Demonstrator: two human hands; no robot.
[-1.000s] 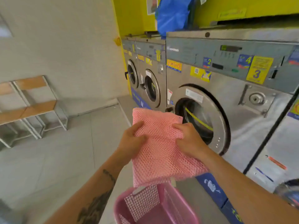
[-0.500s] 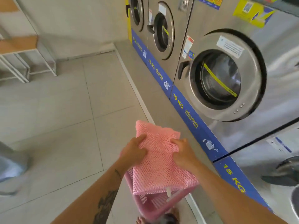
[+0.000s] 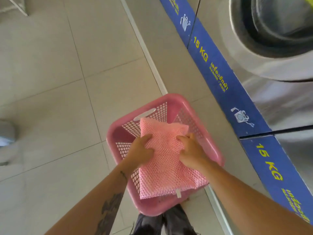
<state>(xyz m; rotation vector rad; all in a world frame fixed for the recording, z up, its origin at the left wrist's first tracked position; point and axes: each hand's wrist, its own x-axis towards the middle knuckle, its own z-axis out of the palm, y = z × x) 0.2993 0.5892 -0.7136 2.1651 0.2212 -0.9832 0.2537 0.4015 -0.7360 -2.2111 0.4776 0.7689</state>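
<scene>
A pink mesh laundry bag [image 3: 166,167] is held flat over a pink plastic laundry basket [image 3: 171,101] that stands on the tiled floor at my feet. My left hand [image 3: 139,153] grips the bag's left side with fingers curled over the mesh. My right hand [image 3: 191,151] pinches its right side. The bag's lower edge with a small white tag lies over the basket's near rim. The bag hides most of the basket's inside.
Steel front-loading washing machines [image 3: 271,39] line the right side, above a blue base strip [image 3: 218,72] marked 15 KG. A raised floor edge [image 3: 147,53] runs along them. Grey floor tiles [image 3: 50,99] spread to the left. My dark trouser legs [image 3: 162,223] show below the basket.
My view tipped down from the machines to the floor. Both hands lowered the mesh bag from chest height down to the basket, keeping their grip.
</scene>
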